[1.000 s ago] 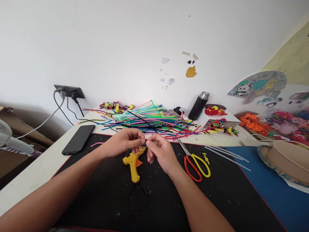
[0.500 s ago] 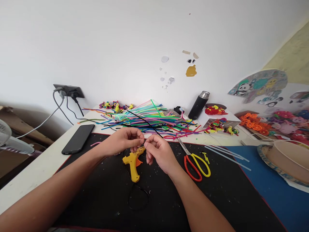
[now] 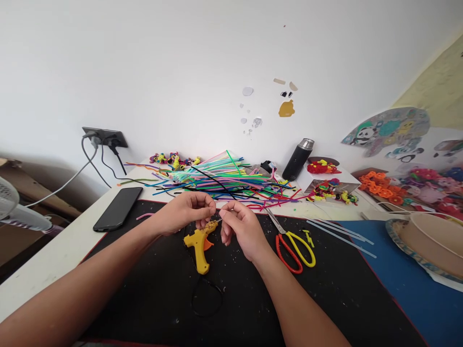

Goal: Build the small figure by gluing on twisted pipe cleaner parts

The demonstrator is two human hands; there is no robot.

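My left hand (image 3: 191,211) is closed in a pinch, thumb against fingertips. My right hand (image 3: 240,226) pinches too, a short distance to its right. Whatever the fingertips hold is too small and hidden to make out. Just below the hands, a yellow glue gun (image 3: 198,248) with an orange trigger lies on the black mat (image 3: 152,299). Its black cord (image 3: 207,315) loops in front of it. Right of my right hand lie scissors (image 3: 289,241) with one red and one yellow handle.
Behind the hands spreads a pile of coloured pipe cleaners (image 3: 213,176). A phone (image 3: 118,208) lies at left. A black flask (image 3: 298,159), clear glue sticks (image 3: 342,231) and a round tray (image 3: 405,241) are at right. Small pipe-cleaner figures (image 3: 329,188) sit by a box.
My right hand has shifted slightly right, widening the small gap between the fingertips. Both hands stay pinched, and the glue gun and scissors lie where they were.
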